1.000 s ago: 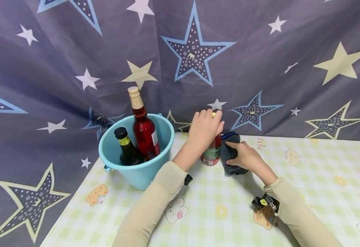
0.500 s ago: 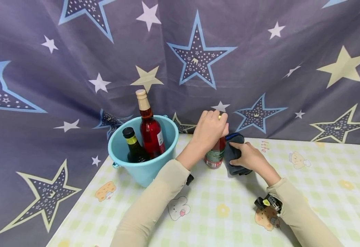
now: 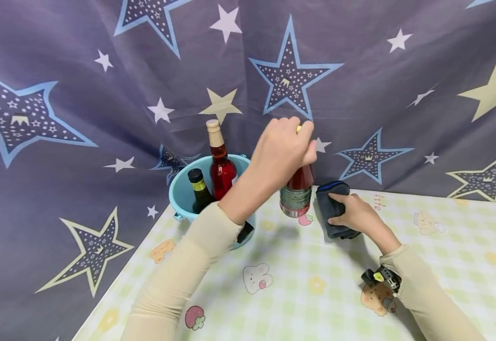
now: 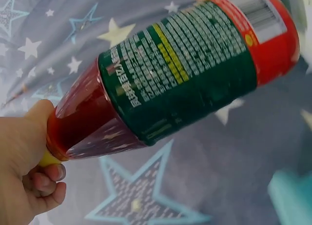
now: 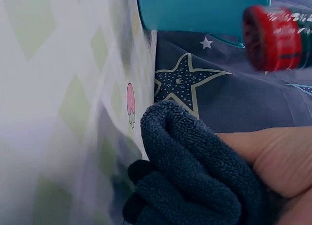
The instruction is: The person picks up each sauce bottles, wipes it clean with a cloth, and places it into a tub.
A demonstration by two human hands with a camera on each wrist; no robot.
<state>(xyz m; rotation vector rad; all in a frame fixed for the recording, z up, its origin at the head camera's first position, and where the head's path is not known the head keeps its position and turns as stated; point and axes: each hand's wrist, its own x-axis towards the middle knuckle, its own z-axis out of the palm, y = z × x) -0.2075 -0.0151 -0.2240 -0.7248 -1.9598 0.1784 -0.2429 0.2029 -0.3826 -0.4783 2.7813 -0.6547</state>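
a: where is the red sauce bottle (image 3: 296, 195) found?

b: near the middle of the head frame, lifted clear of the checked tablecloth (image 3: 316, 284). it is gripped at its yellow cap by the left hand (image 3: 284, 151), whose fingers are curled round the neck; in the left wrist view the bottle (image 4: 185, 73) is seen tilted, with nothing under it.

a: and the right hand (image 3: 356, 215)?

b: it is kept low, right of centre, fingers wrapped over a dark folded cloth (image 3: 333, 210) that is pressed onto the table.

a: how much is judged done?

b: the bottle is up but not yet set anywhere. two other bottles, a dark one (image 3: 199, 192) and a tall red one (image 3: 221, 166), are already stood in the blue bucket (image 3: 180, 194) at centre left, so this looks like the last one left out.

a: behind all that?

b: a star-printed curtain (image 3: 103, 118) is hung across the upper frame.
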